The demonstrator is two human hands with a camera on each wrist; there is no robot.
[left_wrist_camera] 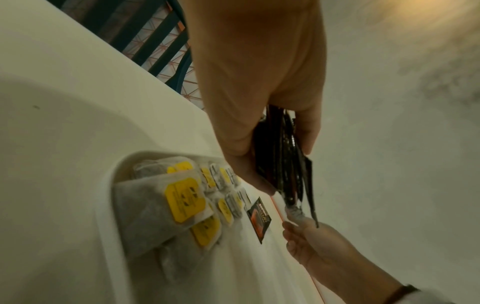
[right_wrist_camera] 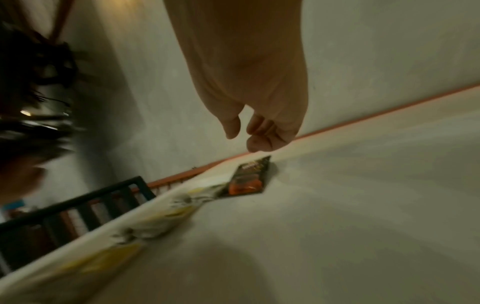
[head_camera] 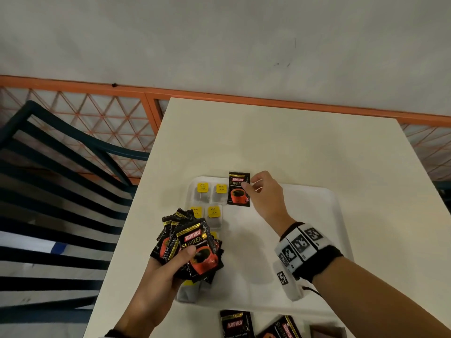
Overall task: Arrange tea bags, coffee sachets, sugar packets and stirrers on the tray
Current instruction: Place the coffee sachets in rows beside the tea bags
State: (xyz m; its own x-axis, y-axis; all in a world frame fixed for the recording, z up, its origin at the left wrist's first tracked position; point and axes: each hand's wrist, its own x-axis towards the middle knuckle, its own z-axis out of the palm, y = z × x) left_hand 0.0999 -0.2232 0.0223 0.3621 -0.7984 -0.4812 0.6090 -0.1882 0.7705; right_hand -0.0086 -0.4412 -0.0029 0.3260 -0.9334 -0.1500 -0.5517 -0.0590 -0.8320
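Right hand [head_camera: 262, 195] is out at the far edge of the tray [head_camera: 324, 203], fingers loosely curled and, as far as the blurred right wrist view lets me judge, just off the sachet [head_camera: 239, 189], holding nothing. That single sachet lies flat on the tray, its long axis running from the near edge toward the far edge of the desk [head_camera: 292, 142], top end over the tray's far rim, immediately right of the tea bags [head_camera: 211, 191]. It sits just to the left of the right hand's fingertips, so the right hand is clearly the nearer one. Left hand [head_camera: 168, 267] hovers over the tray's near-left corner, thumb clamped across a fanned bundle [head_camera: 192, 245] of the same black sachets. So the next sachet, I'd say, comes out of that bundle and goes down to the right of the one already laid, same orientation, and the right hand has to travel back toward the near-left to fetch it. Writing now: the packs read "KOPIKO" on a red band, "SUPREMO" in gold beneath, over a red cup of coffee; the smaller line looks like "Instant Coffee". The tea bags carry yellow tags, print too small to read. More Kopiko packs [head_camera: 258, 325] lie on the desk at its near edge. No sugar or stirrers on the tray yet.
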